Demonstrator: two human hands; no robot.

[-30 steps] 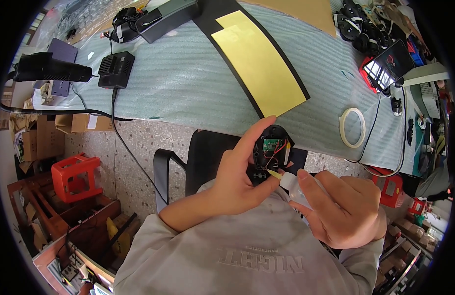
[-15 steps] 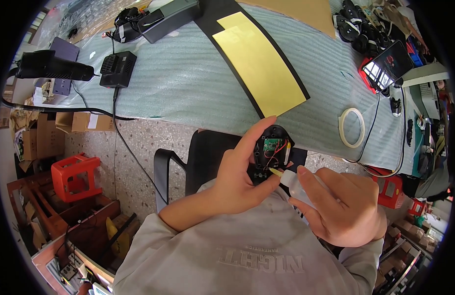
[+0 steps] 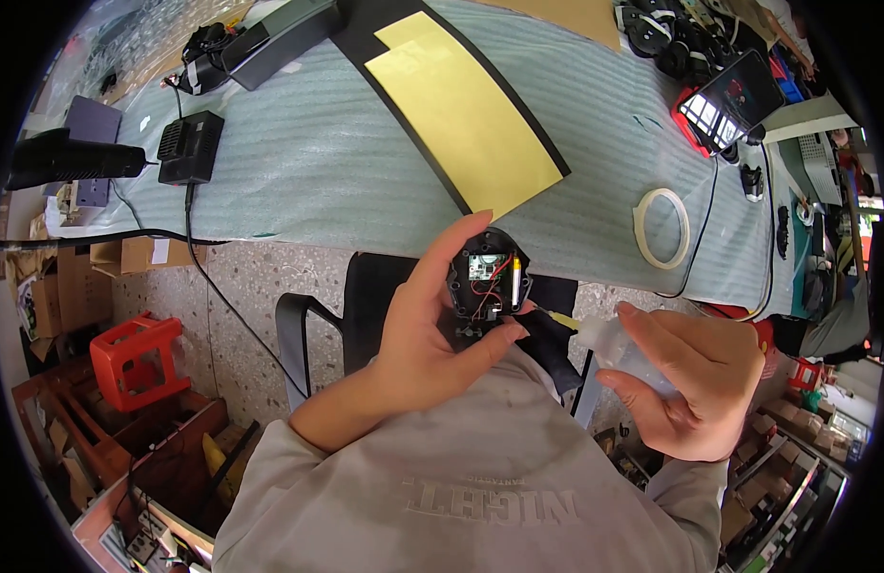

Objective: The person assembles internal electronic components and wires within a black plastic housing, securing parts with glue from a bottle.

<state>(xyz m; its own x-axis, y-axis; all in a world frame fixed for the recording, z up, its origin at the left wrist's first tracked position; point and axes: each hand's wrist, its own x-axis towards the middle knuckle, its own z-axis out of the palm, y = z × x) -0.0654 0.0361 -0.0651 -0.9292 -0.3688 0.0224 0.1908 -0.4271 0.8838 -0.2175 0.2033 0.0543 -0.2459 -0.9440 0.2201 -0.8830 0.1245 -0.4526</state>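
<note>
My left hand (image 3: 418,320) is closed around an open black device housing (image 3: 468,307), thumb at its lower edge and fingers along its far side. Inside the housing lie a small circuit board (image 3: 483,268), thin red and dark wires and a slim white and yellow part (image 3: 515,271). To the right, my right hand (image 3: 695,377) grips a translucent squeeze bottle (image 3: 609,342) between thumb and fingers. Its thin yellowish nozzle (image 3: 564,321) points left at the housing, with a gap between them. The palm hides part of the bottle.
Beyond my hands, a foam-covered table (image 3: 299,162) carries a yellow sheet (image 3: 471,115) on a black strip, a tape roll (image 3: 662,229), a phone (image 3: 738,100) on a red stand and a black charger-like box (image 3: 190,148). A black chair (image 3: 318,325) and a red stool (image 3: 139,361) stand below.
My right hand has drawn the bottle's nozzle out of the housing and away to the right. My left hand still holds the housing, now turned slightly. The whole view has shifted a little.
</note>
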